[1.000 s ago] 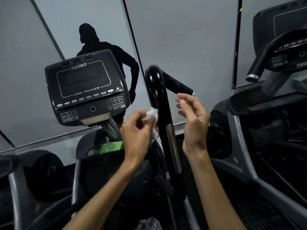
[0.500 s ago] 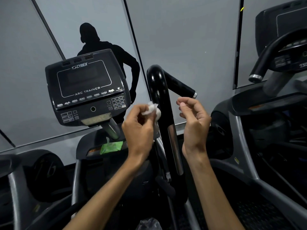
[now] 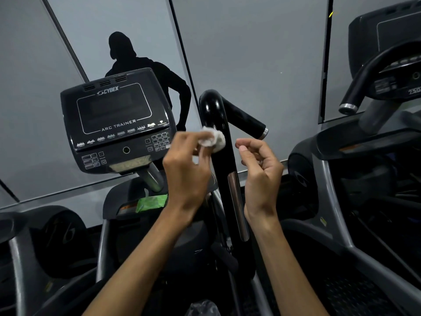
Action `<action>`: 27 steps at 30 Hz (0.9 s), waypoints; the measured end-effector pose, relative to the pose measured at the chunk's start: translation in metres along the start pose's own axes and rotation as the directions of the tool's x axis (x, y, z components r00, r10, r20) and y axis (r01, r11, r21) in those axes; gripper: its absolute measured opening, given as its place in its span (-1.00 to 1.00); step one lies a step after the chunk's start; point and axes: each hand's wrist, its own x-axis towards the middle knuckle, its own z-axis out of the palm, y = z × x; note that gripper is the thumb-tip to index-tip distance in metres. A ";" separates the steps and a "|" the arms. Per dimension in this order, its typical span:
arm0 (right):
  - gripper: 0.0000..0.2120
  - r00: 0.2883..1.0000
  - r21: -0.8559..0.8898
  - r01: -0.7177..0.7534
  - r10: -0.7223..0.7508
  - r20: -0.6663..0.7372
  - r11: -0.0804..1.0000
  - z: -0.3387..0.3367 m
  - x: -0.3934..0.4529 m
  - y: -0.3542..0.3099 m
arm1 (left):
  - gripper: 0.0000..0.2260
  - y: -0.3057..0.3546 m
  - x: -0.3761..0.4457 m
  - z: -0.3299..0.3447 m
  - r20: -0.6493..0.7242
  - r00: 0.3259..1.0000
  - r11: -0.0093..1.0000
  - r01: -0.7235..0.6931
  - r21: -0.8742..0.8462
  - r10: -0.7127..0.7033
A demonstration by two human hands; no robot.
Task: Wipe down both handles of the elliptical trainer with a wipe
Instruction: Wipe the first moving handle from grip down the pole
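Over the last second the left hand [image 3: 186,172] has carried the crumpled wipe [image 3: 213,139] up the black handle [image 3: 224,156], from its left flank to just under the top bend, where it now seems to touch. Its fingers pinch the wipe. The right hand [image 3: 262,169] hovers just right of the handle, fingers curled and holding nothing. Wiping this handle looks barely begun.

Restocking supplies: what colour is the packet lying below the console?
Green packet, seen in the head view, the only one.
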 end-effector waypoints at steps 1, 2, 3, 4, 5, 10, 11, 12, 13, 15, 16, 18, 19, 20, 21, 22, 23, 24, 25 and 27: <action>-0.84 1.000 -0.005 0.002 -0.002 0.002 1.000 0.000 0.000 -0.001 | -0.90 0.000 0.008 0.002 -0.015 0.998 0.997 0.057 -0.048 -0.058; -0.83 1.000 -0.013 0.005 -0.005 -0.002 1.000 -0.001 0.000 -0.002 | -0.90 0.001 0.011 0.003 -0.010 0.994 0.989 0.106 -0.101 -0.107; -0.83 1.000 -0.019 0.008 -0.008 -0.008 1.000 -0.002 0.000 -0.003 | -0.90 0.002 0.011 0.004 0.002 0.990 0.978 0.140 -0.152 -0.141; -0.82 1.000 -0.021 0.011 -0.012 -0.015 1.000 -0.004 0.000 -0.003 | -0.92 0.004 0.006 0.004 0.017 0.985 0.966 0.174 -0.189 -0.174; -0.83 1.000 -0.020 0.013 -0.014 -0.021 1.000 -0.005 0.000 -0.003 | -0.93 0.006 -0.003 0.003 0.038 0.975 0.950 0.223 -0.218 -0.220; -0.85 0.999 -0.025 -0.010 0.009 -0.032 1.000 -0.003 -0.001 -0.001 | -0.78 0.003 -0.056 0.012 0.287 0.809 0.796 0.574 -0.194 -0.513; -0.86 0.999 -0.021 -0.014 0.014 -0.032 1.000 -0.002 -0.001 -0.001 | -0.76 -0.001 -0.051 0.015 0.325 0.765 0.739 0.634 -0.228 -0.557; -0.86 0.999 -0.018 -0.017 0.017 -0.035 1.000 0.000 -0.002 0.000 | -0.75 -0.004 -0.040 0.019 0.343 0.722 0.657 0.691 -0.301 -0.601; -0.86 0.999 -0.015 -0.018 0.017 -0.038 1.000 0.001 -0.002 0.000 | -0.75 -0.007 -0.025 0.021 0.364 0.671 0.534 0.738 -0.413 -0.646; -0.84 0.999 -0.016 -0.019 0.018 -0.050 1.000 0.002 -0.002 0.000 | -0.76 -0.008 -0.002 0.021 0.442 0.565 0.267 0.776 -0.571 -0.696; -0.83 0.998 -0.012 -0.023 0.022 -0.064 1.000 0.001 -0.001 0.001 | -0.76 -0.006 0.000 0.019 0.484 0.543 0.220 0.790 -0.573 -0.686; -0.82 0.995 -0.001 -0.031 0.031 -0.099 1.000 0.000 0.001 0.002 | -0.73 -0.005 -0.015 0.014 0.576 0.522 0.263 0.840 -0.475 -0.628; -0.82 0.993 0.003 -0.033 0.033 -0.114 0.999 0.000 0.001 0.003 | -0.68 -0.007 -0.026 0.013 0.636 0.512 0.298 0.857 -0.420 -0.577; -0.82 0.992 0.003 -0.036 0.036 -0.124 0.999 0.000 0.001 0.004 | -0.62 -0.010 -0.035 0.012 0.683 0.497 0.314 0.868 -0.385 -0.535; -0.81 0.991 -0.002 -0.036 0.036 -0.130 0.999 0.000 0.001 0.005 | -0.60 -0.015 -0.037 0.011 0.703 0.480 0.309 0.877 -0.368 -0.525; -0.81 0.991 -0.008 -0.034 0.033 -0.133 0.999 0.001 0.001 0.007 | -0.62 -0.020 -0.034 0.012 0.690 0.478 0.287 0.878 -0.383 -0.543; -0.81 0.991 -0.012 -0.035 0.033 -0.133 0.999 0.001 0.001 0.008 | -0.67 -0.024 -0.029 0.013 0.657 0.485 0.252 0.871 -0.422 -0.577; -0.80 0.990 -0.015 -0.039 0.036 -0.134 0.999 0.001 0.000 0.010 | -0.73 -0.026 -0.025 0.014 0.623 0.497 0.228 0.857 -0.462 -0.605; -0.80 0.990 -0.015 -0.044 0.041 -0.134 0.999 0.001 -0.002 0.010 | -0.79 -0.024 -0.023 0.015 0.593 0.516 0.236 0.842 -0.486 -0.618; -0.79 0.990 -0.008 -0.048 0.046 -0.132 0.999 0.001 -0.004 0.010 | -0.85 -0.015 -0.030 0.012 0.542 0.566 0.326 0.816 -0.478 -0.621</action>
